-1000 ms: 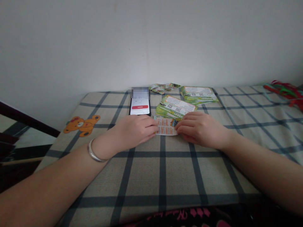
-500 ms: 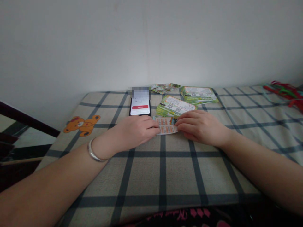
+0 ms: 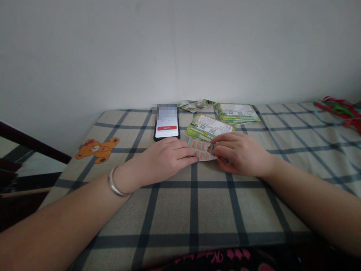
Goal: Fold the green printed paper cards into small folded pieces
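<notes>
A small printed paper card [image 3: 200, 149] with orange and white blocks lies between my two hands, just in front of a stack of green-edged cards [image 3: 210, 126]. The fingers of my left hand [image 3: 169, 157], a silver bangle on its wrist, are together on the card's left edge. At the opposite edge, my right hand [image 3: 241, 153] pinches the card between thumb and fingers, covering that end. Its fingertips are close to the front of the stack. Beyond my left hand lies a phone [image 3: 167, 131] with a lit screen and a red button.
Behind stand a second stack of green cards [image 3: 238, 113] and some crumpled wrappers [image 3: 196, 105], near the wall. An orange bear cutout [image 3: 97, 149] is on the left of the checked tablecloth [image 3: 175, 210]. Red and green items [image 3: 341, 111] lie at far right.
My left hand has slid right and slightly toward me, uncovering the phone's lower edge. The card has shifted a little right, and my right hand's fingers have curled more.
</notes>
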Motion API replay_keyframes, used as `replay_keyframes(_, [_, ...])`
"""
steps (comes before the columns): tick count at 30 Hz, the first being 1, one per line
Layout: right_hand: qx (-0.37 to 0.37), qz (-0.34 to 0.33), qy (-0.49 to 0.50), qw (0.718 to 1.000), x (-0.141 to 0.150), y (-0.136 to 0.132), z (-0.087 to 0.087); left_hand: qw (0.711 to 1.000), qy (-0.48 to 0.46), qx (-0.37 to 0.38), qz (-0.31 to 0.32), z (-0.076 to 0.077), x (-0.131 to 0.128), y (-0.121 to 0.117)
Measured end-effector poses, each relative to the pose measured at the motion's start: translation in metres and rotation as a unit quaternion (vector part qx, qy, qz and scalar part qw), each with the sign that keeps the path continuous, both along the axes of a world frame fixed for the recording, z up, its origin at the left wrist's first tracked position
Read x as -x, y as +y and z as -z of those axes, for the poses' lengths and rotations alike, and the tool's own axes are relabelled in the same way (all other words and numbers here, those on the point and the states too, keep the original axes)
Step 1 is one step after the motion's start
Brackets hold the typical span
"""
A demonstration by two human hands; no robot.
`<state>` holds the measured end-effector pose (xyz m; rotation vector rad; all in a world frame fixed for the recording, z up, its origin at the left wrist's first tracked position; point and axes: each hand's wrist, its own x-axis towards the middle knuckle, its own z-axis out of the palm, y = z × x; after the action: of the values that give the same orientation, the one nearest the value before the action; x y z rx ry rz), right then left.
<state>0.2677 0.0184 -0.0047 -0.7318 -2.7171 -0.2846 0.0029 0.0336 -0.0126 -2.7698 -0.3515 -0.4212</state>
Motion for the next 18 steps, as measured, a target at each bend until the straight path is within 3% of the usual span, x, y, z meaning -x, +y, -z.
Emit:
replay_keyframes(9, [-0.007, -0.047, -0.018, 0.999, 0.004, -0.006, 0.0, 0.999, 0.012, -0.003, -0.031, 0.001, -0.007, -0.012])
replay_keyframes(13, [0.037, -0.059, 0.003, 0.998, 0.0, -0.002, -0.001, 0.997, 0.027, 0.039, -0.064, 0.001, -0.008, -0.015])
replay_keyframes(18, [0.104, -0.06, -0.027, 0.992, -0.007, 0.003, -0.005, 0.995, 0.036, 0.074, -0.061, -0.001, -0.006, -0.016])
